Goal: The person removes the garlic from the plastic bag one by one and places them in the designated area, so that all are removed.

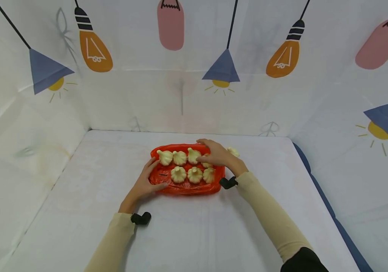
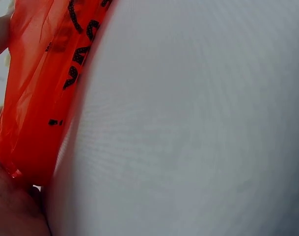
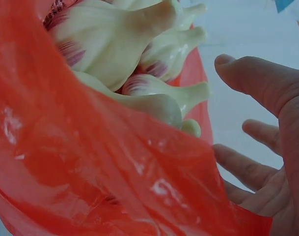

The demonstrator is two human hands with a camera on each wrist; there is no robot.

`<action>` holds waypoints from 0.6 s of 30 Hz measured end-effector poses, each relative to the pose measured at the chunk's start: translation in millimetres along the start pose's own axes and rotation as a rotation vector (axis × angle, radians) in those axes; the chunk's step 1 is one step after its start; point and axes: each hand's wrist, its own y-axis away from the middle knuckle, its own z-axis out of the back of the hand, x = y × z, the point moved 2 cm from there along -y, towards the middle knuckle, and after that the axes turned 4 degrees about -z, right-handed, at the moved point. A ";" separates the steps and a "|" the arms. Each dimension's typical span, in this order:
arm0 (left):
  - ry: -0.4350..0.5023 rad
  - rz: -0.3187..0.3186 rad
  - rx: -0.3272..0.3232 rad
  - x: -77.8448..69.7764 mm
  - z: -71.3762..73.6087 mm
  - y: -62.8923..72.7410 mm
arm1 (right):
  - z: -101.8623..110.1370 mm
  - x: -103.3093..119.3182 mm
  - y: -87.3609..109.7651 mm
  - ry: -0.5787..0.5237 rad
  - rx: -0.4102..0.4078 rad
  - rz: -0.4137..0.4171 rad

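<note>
A shallow red tray shape covered in thin red plastic bag film point(image 1: 187, 190) lies on the table in the head view. Several cream garlic bulbs point(image 1: 178, 175) stand in it in two rows, stems up; purple streaks mark the bulbs point(image 3: 105, 39) in the right wrist view. My left hand point(image 1: 143, 183) rests at the tray's left end, fingers spread along the side and thumb at the front edge. My right hand point(image 1: 217, 154) reaches over the back right corner, thumb apart from the fingers, and partly covers a bulb in the back row.
Another garlic bulb point(image 1: 233, 152) shows beyond my right wrist, outside the tray. The white table point(image 1: 187, 234) meets a lamp-patterned sheet point(image 1: 194, 102) at the back and sides. Black lettering point(image 2: 80, 54) runs along the bag in the left wrist view.
</note>
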 end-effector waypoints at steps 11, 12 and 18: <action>-0.020 0.021 0.010 2.8 -1.0 1.6 | -7.6 -2.3 -3.9 0.004 0.019 -0.011; -0.016 0.018 0.007 2.3 -1.0 1.2 | -7.7 -2.1 -4.4 0.011 0.018 -0.012; -0.023 0.008 -0.001 2.0 0.1 -0.2 | -9.7 -3.3 -8.4 0.033 0.024 -0.025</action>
